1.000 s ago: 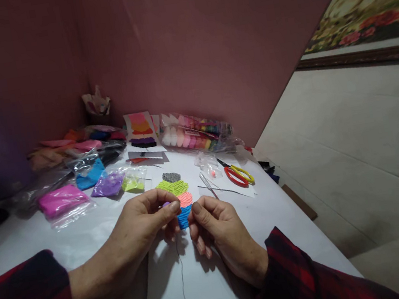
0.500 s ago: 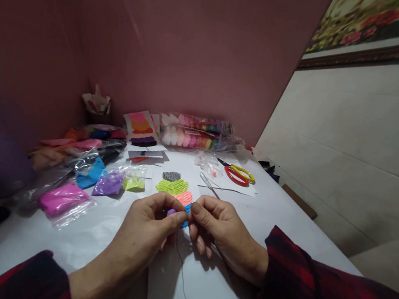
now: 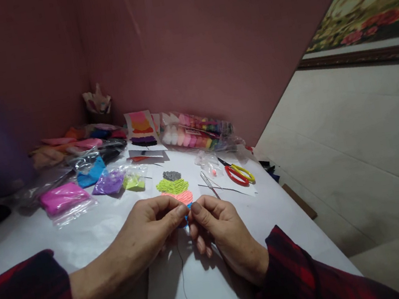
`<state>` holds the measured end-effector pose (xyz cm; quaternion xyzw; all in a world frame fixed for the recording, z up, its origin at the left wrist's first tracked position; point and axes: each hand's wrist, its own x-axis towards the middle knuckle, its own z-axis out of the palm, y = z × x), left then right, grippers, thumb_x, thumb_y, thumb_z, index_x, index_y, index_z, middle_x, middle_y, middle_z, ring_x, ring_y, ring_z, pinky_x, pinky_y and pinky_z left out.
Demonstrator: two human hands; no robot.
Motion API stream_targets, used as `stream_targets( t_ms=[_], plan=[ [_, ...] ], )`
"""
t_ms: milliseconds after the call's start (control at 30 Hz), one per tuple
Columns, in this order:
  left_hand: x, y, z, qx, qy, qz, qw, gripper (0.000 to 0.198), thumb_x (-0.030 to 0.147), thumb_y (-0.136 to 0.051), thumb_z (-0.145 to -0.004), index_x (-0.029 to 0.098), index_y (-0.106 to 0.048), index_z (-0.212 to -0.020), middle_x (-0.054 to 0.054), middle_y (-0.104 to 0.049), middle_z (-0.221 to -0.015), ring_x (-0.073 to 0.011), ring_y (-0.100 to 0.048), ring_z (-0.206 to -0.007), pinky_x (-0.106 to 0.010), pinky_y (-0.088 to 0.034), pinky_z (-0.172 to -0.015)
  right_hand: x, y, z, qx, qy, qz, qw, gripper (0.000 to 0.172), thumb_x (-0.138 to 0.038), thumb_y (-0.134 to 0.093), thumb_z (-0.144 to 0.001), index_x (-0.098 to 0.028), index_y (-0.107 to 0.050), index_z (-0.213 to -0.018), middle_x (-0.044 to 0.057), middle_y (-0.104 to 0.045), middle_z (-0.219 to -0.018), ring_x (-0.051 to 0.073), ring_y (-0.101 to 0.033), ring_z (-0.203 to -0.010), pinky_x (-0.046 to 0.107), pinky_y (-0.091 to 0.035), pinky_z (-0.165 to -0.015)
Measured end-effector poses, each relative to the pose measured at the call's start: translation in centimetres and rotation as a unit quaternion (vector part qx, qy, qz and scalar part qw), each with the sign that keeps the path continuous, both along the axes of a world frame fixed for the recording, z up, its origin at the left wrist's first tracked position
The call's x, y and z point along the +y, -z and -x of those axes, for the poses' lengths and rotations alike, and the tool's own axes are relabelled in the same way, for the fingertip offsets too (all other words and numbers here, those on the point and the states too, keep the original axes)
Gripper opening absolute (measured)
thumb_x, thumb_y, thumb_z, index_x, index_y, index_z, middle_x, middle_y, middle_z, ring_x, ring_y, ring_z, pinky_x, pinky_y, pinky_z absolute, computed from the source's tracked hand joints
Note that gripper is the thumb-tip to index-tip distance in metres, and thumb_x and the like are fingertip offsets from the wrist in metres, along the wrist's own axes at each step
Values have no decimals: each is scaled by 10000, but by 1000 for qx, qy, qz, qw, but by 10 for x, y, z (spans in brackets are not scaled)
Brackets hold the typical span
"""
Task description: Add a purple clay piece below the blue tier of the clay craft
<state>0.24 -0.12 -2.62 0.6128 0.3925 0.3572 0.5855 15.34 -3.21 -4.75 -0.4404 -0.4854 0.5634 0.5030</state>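
The white tabletop [image 3: 85,238] ends in a slanting right edge near the scissors [image 3: 238,173], with bare surface left of the hands and clay bags [image 3: 64,199] beyond. The left hand [image 3: 147,228] and right hand [image 3: 215,228] meet, fingertips pressed together over the blue bottom band of the clay picture [image 3: 175,188]. Its ridged bands, grey, lime, coral, blue, lie flat on white paper at the tabletop's middle.

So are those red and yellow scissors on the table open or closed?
Closed: the red-and-yellow-handled scissors lie flat on the white table, handle loops side by side, blades together.
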Motion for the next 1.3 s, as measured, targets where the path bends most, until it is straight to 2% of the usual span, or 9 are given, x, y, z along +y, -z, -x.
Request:
stream_targets(
  t_ms=[133,467,867,1200,1300],
  plan=[
    [0,2,0,-23,4,15,1000,178,320,-655,-706,149,-640,-751,12,-602,-573,-88,-446,-419,-202,-323,-392,0,0,0,-1,3,-3,1000,367,-496,-624,-815,-159,-528,-708,-45,-572,-533,31,-473,-337,104,-329,-298],
    [2,7,2,-36,21,10,999,156,292,-683,-708,152,-634,-757,8,-620,-590,-107,-498,-511,-228,-377,-497,0,0,0,1,2,-3,1000,357,-485,-626,-815,-159,-531,-703,-45,-574,-541,29,-475,-338,109,-330,-303],
    [0,3,2,-9,24,18,1000,161,274,-658,-701,145,-600,-779,28,-593,-610,-100,-486,-517,-218,-374,-453,0,0,1,8,3,-1,1000,362,-492,-634,-804,-163,-528,-695,-51,-568,-521,31,-469,-331,106,-331,-298],
    [0,2,1,-27,17,19,999,106,232,-677,-698,152,-617,-733,16,-648,-641,-98,-538,-572,-197,-373,-487,0,-2,1,-4,4,-3,1000,354,-477,-624,-818,-162,-523,-691,-51,-562,-517,30,-469,-335,106,-327,-303],
    [-1,3,2,-19,13,12,1000,127,262,-676,-704,150,-626,-735,22,-625,-625,-91,-504,-538,-199,-355,-463,0,-1,1,-3,5,-3,1000,355,-479,-630,-812,-164,-522,-689,-53,-564,-519,32,-472,-334,108,-331,-301]
  ],
)
